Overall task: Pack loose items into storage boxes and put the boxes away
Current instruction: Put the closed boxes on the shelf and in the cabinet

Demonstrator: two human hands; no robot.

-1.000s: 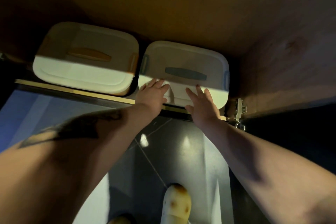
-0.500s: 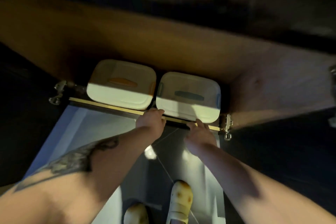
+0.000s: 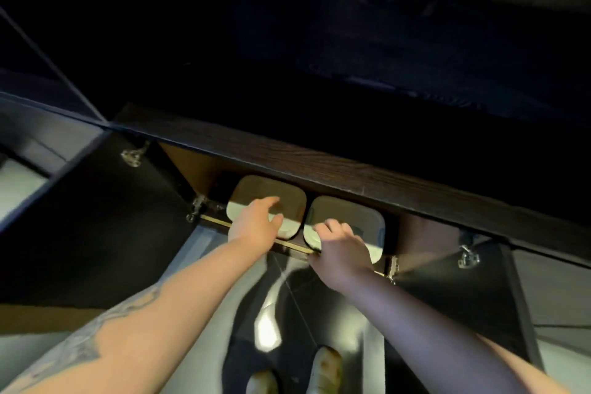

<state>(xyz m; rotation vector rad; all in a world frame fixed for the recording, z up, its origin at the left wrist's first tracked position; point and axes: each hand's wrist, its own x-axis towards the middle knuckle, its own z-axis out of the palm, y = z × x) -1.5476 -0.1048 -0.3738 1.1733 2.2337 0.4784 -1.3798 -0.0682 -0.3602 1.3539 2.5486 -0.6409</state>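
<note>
Two white lidded storage boxes stand side by side inside a low cabinet under a dark wood top. My left hand (image 3: pixel 256 224) lies on the lid of the left box (image 3: pixel 252 187), fingers stretched forward and spread. My right hand (image 3: pixel 342 253) sits on the front edge of the right box (image 3: pixel 355 217), its fingers bent against the lid. Neither box is lifted. The back halves of both boxes are in shadow under the top.
The cabinet's left door (image 3: pixel 96 217) and right door (image 3: pixel 463 297) stand wide open beside my arms, hinges (image 3: pixel 196 206) showing. The dark wood top edge (image 3: pixel 351 176) overhangs the boxes. My shoes (image 3: pixel 326 368) stand on the glossy dark floor below.
My head has pulled back and up, so the boxes look smaller. My left hand has moved from the right box's front to the left box's lid. My right hand stays at the right box.
</note>
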